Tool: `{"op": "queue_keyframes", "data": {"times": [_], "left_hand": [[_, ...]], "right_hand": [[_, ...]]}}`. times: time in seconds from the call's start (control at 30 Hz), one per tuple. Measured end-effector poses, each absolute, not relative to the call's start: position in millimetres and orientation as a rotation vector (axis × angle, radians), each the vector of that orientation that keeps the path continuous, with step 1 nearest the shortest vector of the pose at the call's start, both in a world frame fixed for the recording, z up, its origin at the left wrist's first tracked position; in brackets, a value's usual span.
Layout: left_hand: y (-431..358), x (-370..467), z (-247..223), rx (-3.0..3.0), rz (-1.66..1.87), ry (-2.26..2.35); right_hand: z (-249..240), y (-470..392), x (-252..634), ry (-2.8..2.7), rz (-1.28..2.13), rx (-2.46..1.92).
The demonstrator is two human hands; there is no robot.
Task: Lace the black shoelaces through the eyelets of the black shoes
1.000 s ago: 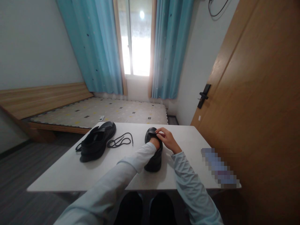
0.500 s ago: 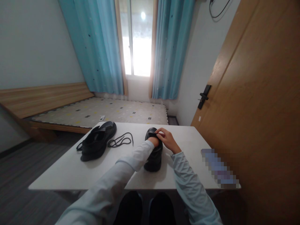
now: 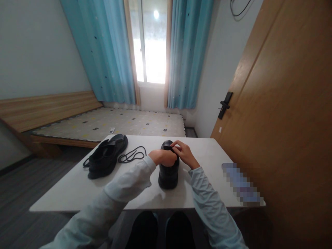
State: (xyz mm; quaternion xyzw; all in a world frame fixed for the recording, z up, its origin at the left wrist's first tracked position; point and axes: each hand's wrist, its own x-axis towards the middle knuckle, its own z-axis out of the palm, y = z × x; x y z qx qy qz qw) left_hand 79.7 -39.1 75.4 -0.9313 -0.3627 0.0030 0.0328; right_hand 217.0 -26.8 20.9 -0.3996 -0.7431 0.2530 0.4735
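Observation:
A black shoe (image 3: 168, 178) stands on the white table in front of me, toe pointing away. My right hand (image 3: 183, 151) is closed in a pinch on the dark flap near its front, which looks like the tongue. Across the shoe's opening lies my left hand (image 3: 164, 157), back of the hand toward me; its fingers are hidden, perhaps inside the shoe. To the left rests the other black shoe (image 3: 103, 162), with a lace end showing at its left side. Between the two shoes a loose black shoelace (image 3: 132, 155) lies in loops.
The white table (image 3: 77, 193) reaches close to my knees. A blurred-out flat item (image 3: 242, 185) lies by its right edge, near the wooden door (image 3: 280, 103). Beyond the table is a bed (image 3: 124, 119) with a small white object (image 3: 111, 130) on its near side.
My left forearm and wrist have swung left and lower, so more of the left hand shows over the shoe. My right hand keeps its pinch at the shoe's front.

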Motion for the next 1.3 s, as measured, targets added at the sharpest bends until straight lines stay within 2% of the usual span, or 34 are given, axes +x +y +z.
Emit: {"op": "queue_keyframes", "data": {"times": [0.13,0.33,0.53,0.67,1.3], "left_hand": [[-68.3,66.6,86.2,-2.993,0.329,-0.777],[-99.8,62.8,74.3,-2.969,0.084,-1.304],[-110.4,71.1,59.2,-2.841,-0.123,-1.541],[-114.2,73.1,57.2,-2.785,-0.098,-1.654],[-106.7,69.2,64.6,-2.887,0.113,-1.372]], "right_hand": [[22.4,-28.8,216.2,-1.815,0.614,-0.991],[20.9,-30.1,217.4,-1.813,0.619,-0.985],[21.9,-28.7,216.7,-1.806,0.605,-0.974],[22.8,-28.2,216.0,-1.813,0.598,-0.978],[22.9,-30.5,215.2,-1.812,0.568,-0.972]]}}
